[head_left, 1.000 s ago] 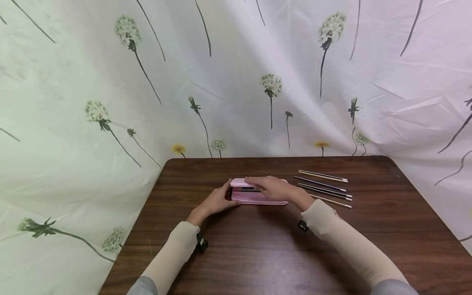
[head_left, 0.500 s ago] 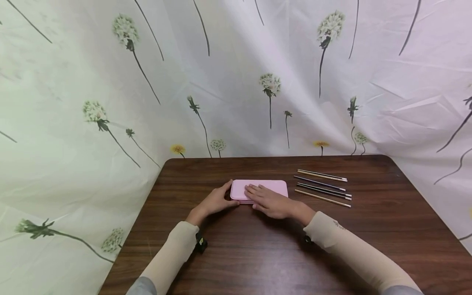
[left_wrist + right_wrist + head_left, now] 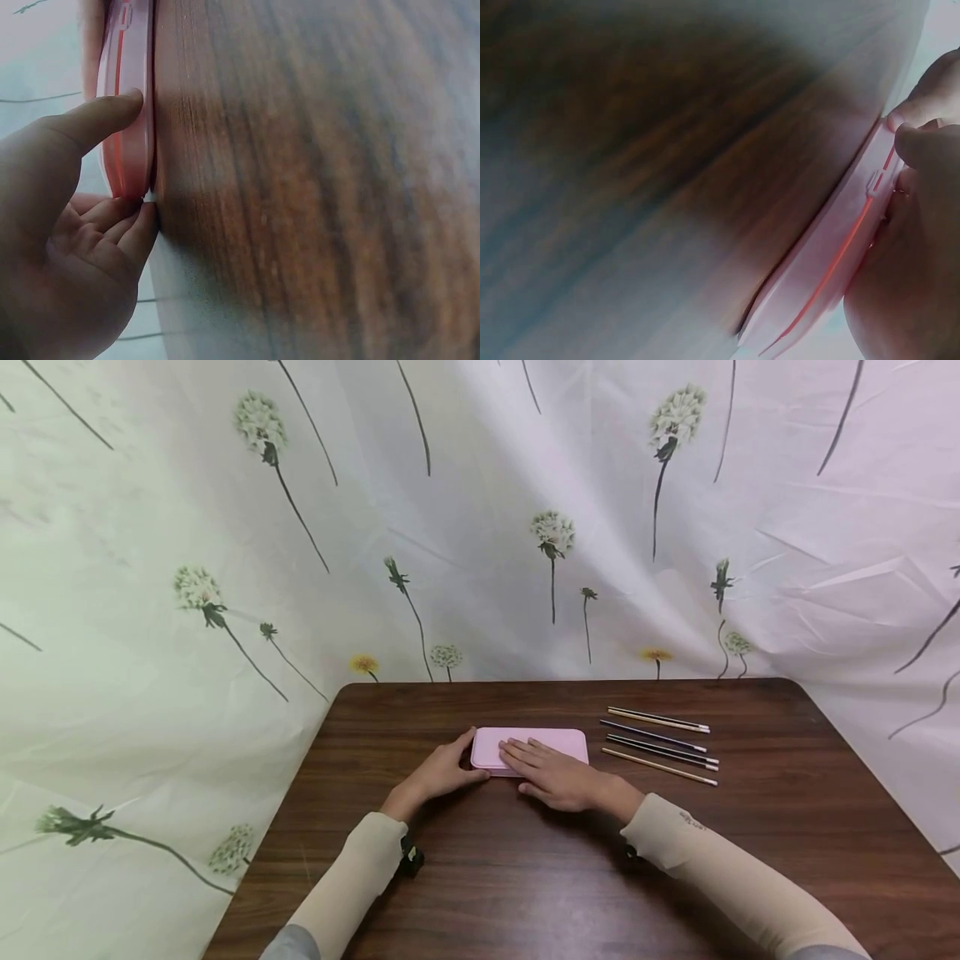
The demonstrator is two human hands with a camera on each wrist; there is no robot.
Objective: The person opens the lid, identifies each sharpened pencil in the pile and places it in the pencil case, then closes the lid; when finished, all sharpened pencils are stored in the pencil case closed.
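A pink pencil case (image 3: 491, 745) lies on the table with its lid down. My left hand (image 3: 438, 770) grips its left end, thumb on the front side and fingers round the end, as the left wrist view also shows. On top of the lid rests my right hand (image 3: 558, 777), its fingers stretched out flat. A reddish line runs along the seam of the pencil case (image 3: 832, 259) in the right wrist view, near a small clasp (image 3: 873, 184). What lies inside is hidden by the lid.
Several pencils lie to the right of the case, among them a dark pencil (image 3: 652, 735) and a light wooden pencil (image 3: 660, 766). The brown table (image 3: 495, 893) ends at the back against a hanging cloth (image 3: 480, 527) printed with dandelions.
The lid, partly raised a second ago with pencils showing inside, has come down. My right hand moved from the lid's edge to lie flat on top. My left hand stayed in place.
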